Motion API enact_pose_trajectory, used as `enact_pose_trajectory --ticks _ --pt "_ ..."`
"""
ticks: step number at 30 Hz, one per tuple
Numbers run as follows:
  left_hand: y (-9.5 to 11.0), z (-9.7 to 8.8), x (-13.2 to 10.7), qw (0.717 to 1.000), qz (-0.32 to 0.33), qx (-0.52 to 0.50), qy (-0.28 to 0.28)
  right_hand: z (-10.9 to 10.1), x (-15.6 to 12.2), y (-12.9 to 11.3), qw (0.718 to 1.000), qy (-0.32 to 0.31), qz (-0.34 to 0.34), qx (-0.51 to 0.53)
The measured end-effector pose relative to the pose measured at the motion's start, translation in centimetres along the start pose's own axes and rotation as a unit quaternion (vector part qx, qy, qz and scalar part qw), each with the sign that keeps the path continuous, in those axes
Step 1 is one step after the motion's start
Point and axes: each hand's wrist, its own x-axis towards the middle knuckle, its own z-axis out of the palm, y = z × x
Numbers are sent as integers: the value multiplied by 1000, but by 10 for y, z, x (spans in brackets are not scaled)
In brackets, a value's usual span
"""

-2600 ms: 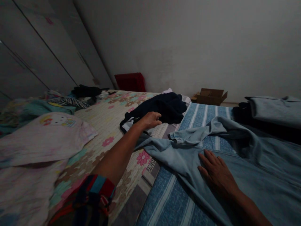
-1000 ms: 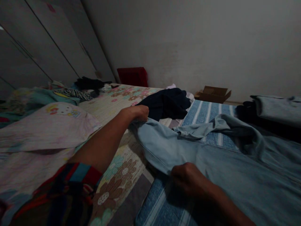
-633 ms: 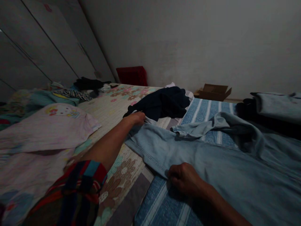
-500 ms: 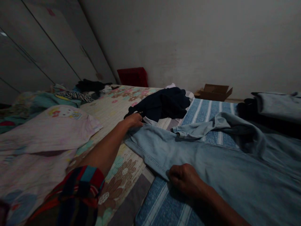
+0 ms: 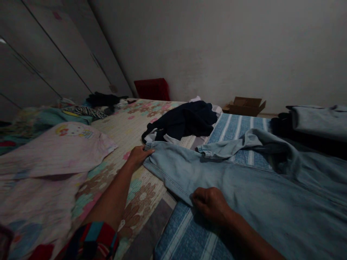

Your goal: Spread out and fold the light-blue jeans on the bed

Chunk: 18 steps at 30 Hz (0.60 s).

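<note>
- The wardrobe [image 5: 40, 61] fills the far left, well apart from the denim shirt.
- The bed [image 5: 127, 126] carries everything. Its floral sheet lies left of the denim shirt, and a blue striped cover [image 5: 233, 126] lies under the shirt.
- The denim shirt [image 5: 244, 180], light blue, is spread flat across the striped cover. One sleeve stretches left onto the floral sheet, and the other sleeve [image 5: 225, 148] is folded across the chest.
- A pink cloth [image 5: 62, 148] with a cartoon cat print lies well left of the denim shirt.
- A folded grey-blue garment [image 5: 320, 121] sits on dark clothes beyond the denim shirt's right side.
- A navy garment [image 5: 187, 119] is heaped just beyond the shirt's outstretched sleeve.
- A red crate [image 5: 151, 89] stands against the wall, far beyond the denim shirt.
- A cardboard box [image 5: 245, 105], its flaps open, sits on the floor behind the shirt.
- The right hand [image 5: 211, 204] is curled tight on the denim shirt's near edge, bunching the fabric.
- The left hand [image 5: 138, 156] rests on the floral sheet with its fingers narrow, the fingertips touching the cuff [image 5: 148, 146] of the outstretched sleeve. I cannot tell whether it grips the cuff.
</note>
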Motion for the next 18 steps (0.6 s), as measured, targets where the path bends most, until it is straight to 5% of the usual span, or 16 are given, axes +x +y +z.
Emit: enact_pose_trajectory --ticks 6,12,15,18 --pt "6 -3 1 997 2 50 64 0 0 -1 1000 3 4 -7" --pt "22 -22 0 982 41 184 30 -2 1 0 1000 9 -10 -16" --pt "37 -14 -15 969 37 239 59 -3 3 0 999 15 -17 -38" --pt "62 5 -40 946 130 272 116 -3 8 0 997 12 -7 -75"
